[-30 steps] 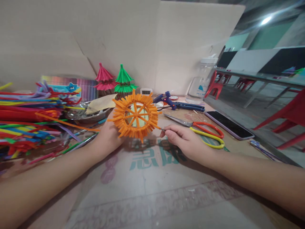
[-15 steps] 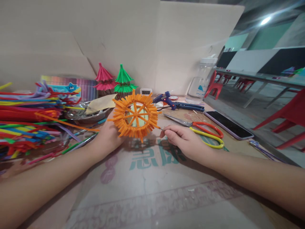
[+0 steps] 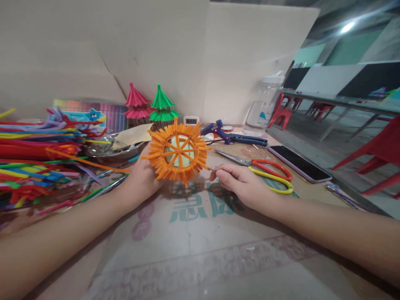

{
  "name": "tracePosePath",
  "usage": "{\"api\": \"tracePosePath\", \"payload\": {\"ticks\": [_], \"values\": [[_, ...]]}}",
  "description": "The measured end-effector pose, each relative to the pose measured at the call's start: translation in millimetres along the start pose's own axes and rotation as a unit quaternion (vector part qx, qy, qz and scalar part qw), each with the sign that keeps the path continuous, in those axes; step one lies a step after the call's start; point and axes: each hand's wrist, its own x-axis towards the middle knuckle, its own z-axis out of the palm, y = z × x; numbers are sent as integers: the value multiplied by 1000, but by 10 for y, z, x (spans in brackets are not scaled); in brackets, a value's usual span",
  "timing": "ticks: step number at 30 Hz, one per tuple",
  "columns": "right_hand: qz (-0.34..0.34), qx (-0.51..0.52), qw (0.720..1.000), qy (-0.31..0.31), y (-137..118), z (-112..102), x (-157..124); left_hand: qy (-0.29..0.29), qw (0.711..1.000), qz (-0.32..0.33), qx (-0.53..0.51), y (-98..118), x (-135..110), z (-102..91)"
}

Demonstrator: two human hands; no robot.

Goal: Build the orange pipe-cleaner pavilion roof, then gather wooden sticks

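My left hand (image 3: 143, 168) is closed on an orange pipe-cleaner wheel (image 3: 177, 152), its fingers mostly hidden behind it. Spokes cross the wheel's middle, and short fuzzy ends stick out all around its rim. At the wheel's right edge, my right hand (image 3: 239, 183) pinches the thin end of an orange pipe cleaner (image 3: 204, 166) that juts out from the rim. Whether that end is bare wire is too small to tell. Scissors (image 3: 271, 166) with red and yellow handles lie just beyond my right hand.
Bundles of coloured pipe cleaners (image 3: 34, 143) and a metal dish (image 3: 117, 153) lie at the left. Behind stand pink (image 3: 136, 102) and green (image 3: 161, 104) small trees. A glue gun (image 3: 218, 131), a water bottle (image 3: 264, 106) and a phone (image 3: 300, 163) are at the right.
Both hands and the orange wheel stay almost exactly where they were; I see no clear movement.
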Motion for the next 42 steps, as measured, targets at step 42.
{"api": "tracePosePath", "payload": {"ticks": [42], "values": [[12,12,1000,-1,1,12,10,51,995,78,26,-149,-90,105]]}}
